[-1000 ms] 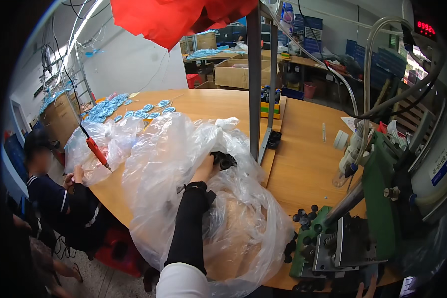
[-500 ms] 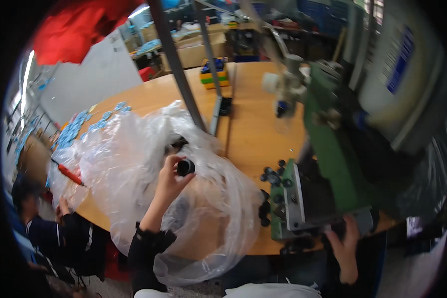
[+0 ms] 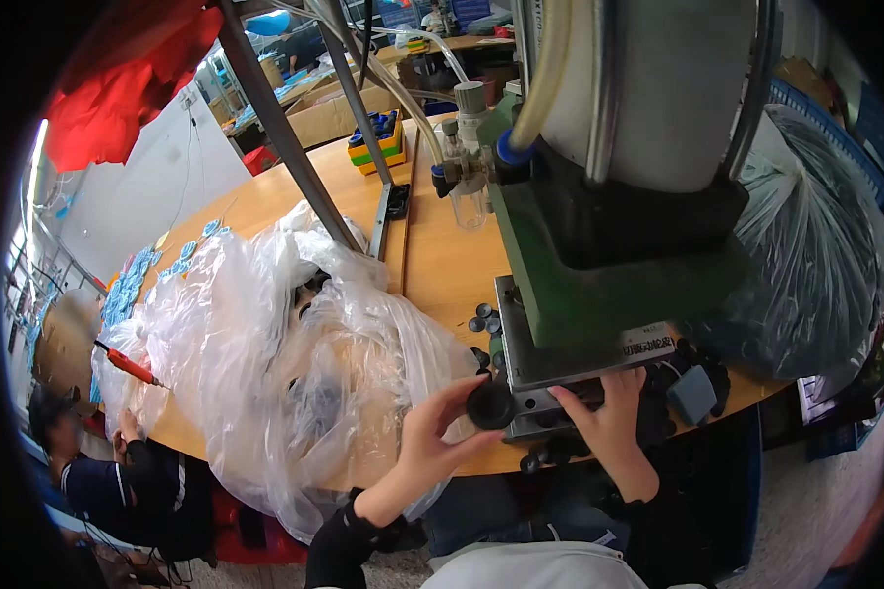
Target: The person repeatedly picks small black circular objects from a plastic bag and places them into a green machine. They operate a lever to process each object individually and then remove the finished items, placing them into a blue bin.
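Between the thumb and fingers of my left hand (image 3: 432, 447) is a round black cap-like part (image 3: 489, 405). It is held just left of the lower block of a green press (image 3: 580, 294). My right hand (image 3: 609, 427) reaches in at the press's front, under its metal plate (image 3: 584, 358). Its thumb and fingers are apart, with some fingertips partly hidden by the press; nothing shows held there. Small black round parts (image 3: 483, 319) lie beside the press, and more black parts (image 3: 550, 454) sit below its front edge.
A large clear plastic bag (image 3: 265, 344) spreads over the table's left half. A red-handled tool (image 3: 133, 367) hangs beyond it, near another person (image 3: 118, 481) seated at left. A yellow-green bin (image 3: 378, 152) stands at the back. A full plastic bag (image 3: 805, 245) is at right.
My left hand has carried the black part from over the plastic bag rightward to the press. My right hand has moved in under the press plate. The view has turned right.
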Available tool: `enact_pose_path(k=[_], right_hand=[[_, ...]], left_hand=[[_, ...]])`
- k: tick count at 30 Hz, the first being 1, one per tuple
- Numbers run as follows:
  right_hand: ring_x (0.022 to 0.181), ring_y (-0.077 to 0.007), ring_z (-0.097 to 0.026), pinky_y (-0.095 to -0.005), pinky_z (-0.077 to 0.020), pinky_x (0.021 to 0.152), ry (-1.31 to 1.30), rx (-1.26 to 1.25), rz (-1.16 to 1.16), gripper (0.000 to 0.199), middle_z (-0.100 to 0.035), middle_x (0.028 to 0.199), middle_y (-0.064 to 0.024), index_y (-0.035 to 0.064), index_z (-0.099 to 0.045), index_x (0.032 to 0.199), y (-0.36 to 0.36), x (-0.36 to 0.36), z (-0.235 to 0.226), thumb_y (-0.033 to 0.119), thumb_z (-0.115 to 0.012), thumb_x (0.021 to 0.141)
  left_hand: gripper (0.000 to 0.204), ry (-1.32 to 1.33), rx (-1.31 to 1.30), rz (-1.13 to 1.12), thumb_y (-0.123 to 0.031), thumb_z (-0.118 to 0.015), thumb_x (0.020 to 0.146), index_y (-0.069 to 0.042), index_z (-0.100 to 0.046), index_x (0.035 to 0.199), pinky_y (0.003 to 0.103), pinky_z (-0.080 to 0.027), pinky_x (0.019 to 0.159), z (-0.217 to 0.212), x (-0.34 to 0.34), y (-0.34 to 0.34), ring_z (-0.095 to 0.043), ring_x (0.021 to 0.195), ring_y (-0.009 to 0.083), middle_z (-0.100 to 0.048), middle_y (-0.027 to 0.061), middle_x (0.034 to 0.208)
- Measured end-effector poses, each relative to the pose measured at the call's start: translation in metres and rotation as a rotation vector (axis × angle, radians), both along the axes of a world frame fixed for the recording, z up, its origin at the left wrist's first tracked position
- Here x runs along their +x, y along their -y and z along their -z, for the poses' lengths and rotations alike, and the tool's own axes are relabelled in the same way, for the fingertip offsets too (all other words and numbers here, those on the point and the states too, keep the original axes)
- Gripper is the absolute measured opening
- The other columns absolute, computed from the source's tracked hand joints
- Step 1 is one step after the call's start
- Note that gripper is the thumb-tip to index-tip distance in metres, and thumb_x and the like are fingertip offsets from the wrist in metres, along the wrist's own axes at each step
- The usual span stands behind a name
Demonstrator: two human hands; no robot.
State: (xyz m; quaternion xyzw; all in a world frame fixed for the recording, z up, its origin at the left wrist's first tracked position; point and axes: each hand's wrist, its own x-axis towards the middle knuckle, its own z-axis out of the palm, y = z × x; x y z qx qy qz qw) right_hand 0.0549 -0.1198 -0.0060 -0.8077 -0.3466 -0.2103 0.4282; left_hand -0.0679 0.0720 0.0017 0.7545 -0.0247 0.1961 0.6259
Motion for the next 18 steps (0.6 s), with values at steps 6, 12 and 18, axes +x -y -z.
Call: enact_pose_path(k=[6, 12, 18], right_hand=[[0.102, -0.0227, -0.052, -0.0332, -0.0389, 0.09, -0.348, 0.508, 0.143, 0.048, -0.053, 0.111, -0.011, 0.0001, -0.053, 0.111, 0.04, -0.006, 0.014, 0.012, -0.076, 0.07], [0.106, -0.0211, -0.051, -0.0309, -0.0383, 0.093, -0.393, 0.335, 0.387, 0.044, -0.052, 0.116, -0.0108, -0.0015, -0.05, 0.118, 0.156, -0.028, 0.066, 0.006, -0.065, 0.078], [0.101, -0.0211, -0.055, -0.0305, -0.0426, 0.088, -0.661, 0.407, 0.714, 0.041, -0.055, 0.113, -0.0125, -0.0009, -0.051, 0.118, 0.226, -0.054, 0.117, 0.012, -0.066, 0.082]], left_hand=[[0.046, 0.019, -0.097, -0.023, -0.003, -0.074, 0.072, 0.005, -0.052, 0.112, 0.026, -0.048, 0.08, 0.009, 0.046, 0.029, -0.059, 0.091, 0.0115, -0.062, 0.009, 0.101], [0.033, -0.004, 0.012, -0.111, -0.008, -0.076, 0.072, 0.002, -0.06, 0.099, 0.023, -0.046, 0.062, -0.001, 0.054, 0.054, -0.058, 0.072, 0.0081, -0.066, 0.0055, 0.086], [0.033, -0.058, 0.213, -0.185, -0.013, -0.078, 0.07, 0.001, -0.062, 0.096, 0.025, -0.048, 0.061, -0.005, 0.067, 0.065, -0.062, 0.068, 0.0133, -0.067, 0.0083, 0.083]])
